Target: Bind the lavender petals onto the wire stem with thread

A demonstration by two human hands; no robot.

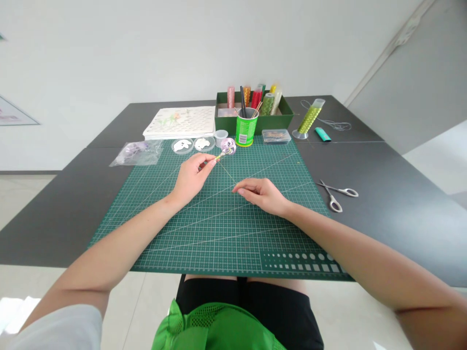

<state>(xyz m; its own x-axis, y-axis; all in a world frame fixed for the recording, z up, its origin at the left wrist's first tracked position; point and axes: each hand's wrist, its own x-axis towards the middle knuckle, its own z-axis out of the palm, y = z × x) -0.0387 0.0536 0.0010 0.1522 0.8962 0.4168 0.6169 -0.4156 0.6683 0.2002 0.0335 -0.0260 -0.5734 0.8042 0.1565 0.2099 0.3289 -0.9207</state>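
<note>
My left hand (pixel 195 174) pinches the thin greenish stem of a small purple flower (pixel 228 146) above the cutting mat (pixel 175 238). The flower head points up and to the right. A fine yellowish thread (pixel 226 171) runs from the stem down to my right hand (pixel 260 193), stretched straight between the two. Thumb and fingers of my right hand are closed on the thread's lower end. Behind the flower stand a small clear lidded cup (pixel 221 138) and a green can (pixel 246 130) with dark sticks in it.
Two shallow dishes (pixel 182 146) hold white pieces. A plastic bag (pixel 136 152) lies left, a white board (pixel 180 122) behind. A green box (pixel 282 119) holds thread spools; a clear case (pixel 276 136) sits before it. At right are scissors (pixel 333 193), a green spool (pixel 311 116) and a teal object (pixel 323 134).
</note>
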